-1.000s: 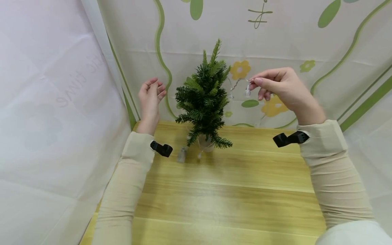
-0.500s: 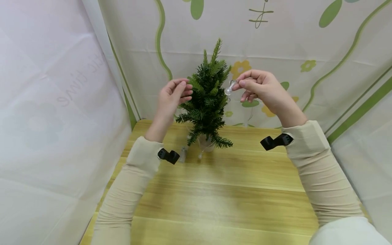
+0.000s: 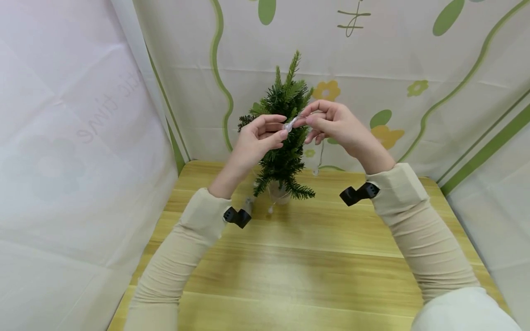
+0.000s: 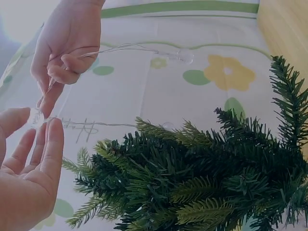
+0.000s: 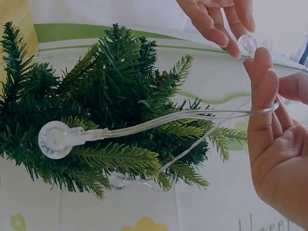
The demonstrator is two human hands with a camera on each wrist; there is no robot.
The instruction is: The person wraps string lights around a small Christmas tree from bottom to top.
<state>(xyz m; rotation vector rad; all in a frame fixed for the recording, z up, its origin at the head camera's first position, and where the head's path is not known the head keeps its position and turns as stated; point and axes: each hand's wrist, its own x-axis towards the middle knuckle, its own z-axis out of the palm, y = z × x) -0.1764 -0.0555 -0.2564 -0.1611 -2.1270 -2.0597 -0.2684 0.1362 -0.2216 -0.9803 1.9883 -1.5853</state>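
Note:
A small artificial Christmas tree (image 3: 285,151) stands in a pale base at the back of the table. In front of its upper branches, my right hand (image 3: 337,126) pinches the clear wire of a string of lights (image 5: 159,122). One of its clear bulbs (image 3: 288,127) sits at the fingertips of my left hand (image 3: 261,138), between thumb and fingers in the left wrist view. A looped wire runs through the right fingers, and another bulb (image 5: 54,139) hangs from it before the branches. A further bulb (image 3: 316,172) dangles below the right hand.
A small whitish object (image 3: 248,204) lies left of the tree base, partly hidden by the left wrist camera (image 3: 238,217). Another bulb (image 3: 271,210) rests on the wooden table (image 3: 290,276) before the base. Printed fabric walls (image 3: 186,46) stand behind and beside the table.
My right hand has moved left towards the tree, carrying the wire and bulb. The left hand has come right and up, and its fingers now close around the bulb.

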